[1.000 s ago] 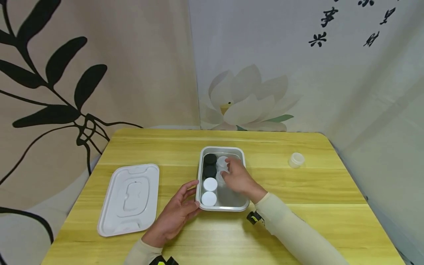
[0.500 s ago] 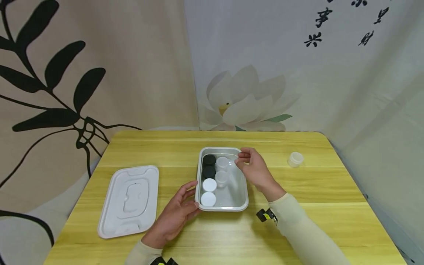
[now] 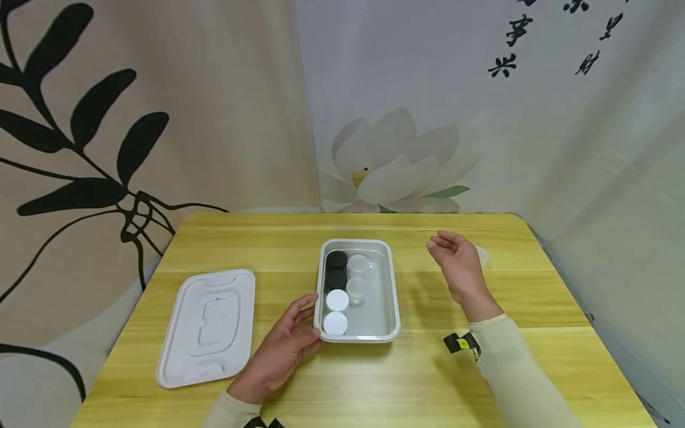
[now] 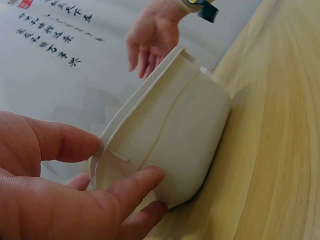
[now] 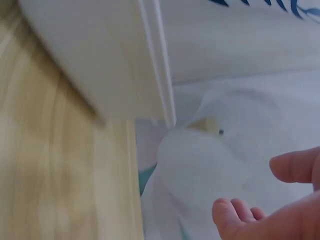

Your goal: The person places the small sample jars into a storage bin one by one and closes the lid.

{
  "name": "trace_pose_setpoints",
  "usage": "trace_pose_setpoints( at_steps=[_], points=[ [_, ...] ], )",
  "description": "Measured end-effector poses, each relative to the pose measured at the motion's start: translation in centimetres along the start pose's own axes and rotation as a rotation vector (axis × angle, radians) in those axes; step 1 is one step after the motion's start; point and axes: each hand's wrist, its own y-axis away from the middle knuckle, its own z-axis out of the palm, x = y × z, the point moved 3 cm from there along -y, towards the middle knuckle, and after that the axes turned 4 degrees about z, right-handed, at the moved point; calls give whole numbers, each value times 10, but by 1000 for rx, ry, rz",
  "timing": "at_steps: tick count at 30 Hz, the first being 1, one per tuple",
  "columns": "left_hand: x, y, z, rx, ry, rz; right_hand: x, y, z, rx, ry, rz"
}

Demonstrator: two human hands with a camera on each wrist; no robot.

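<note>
Reaching for the lone jar (image 3: 481,254) beside your right hand (image 3: 458,270), come in level and pinch its sides so it stays upright; keep your left hand (image 3: 283,351) braced against the tray (image 3: 394,309) corner. The right hand is empty, fingers loosely curled; the left lies with fingers straight, touching the tray wall
</note>
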Motion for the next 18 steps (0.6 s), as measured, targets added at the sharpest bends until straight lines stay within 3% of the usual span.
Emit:
trace_pose_setpoints(
  at_steps=[12,18],
  points=[
    [0,0,1,0,10,0,36,-29,-81,340,-81,72],
    [-1,0,1,0,18,-1,53,-38,-108,388,-37,138]
  ],
)
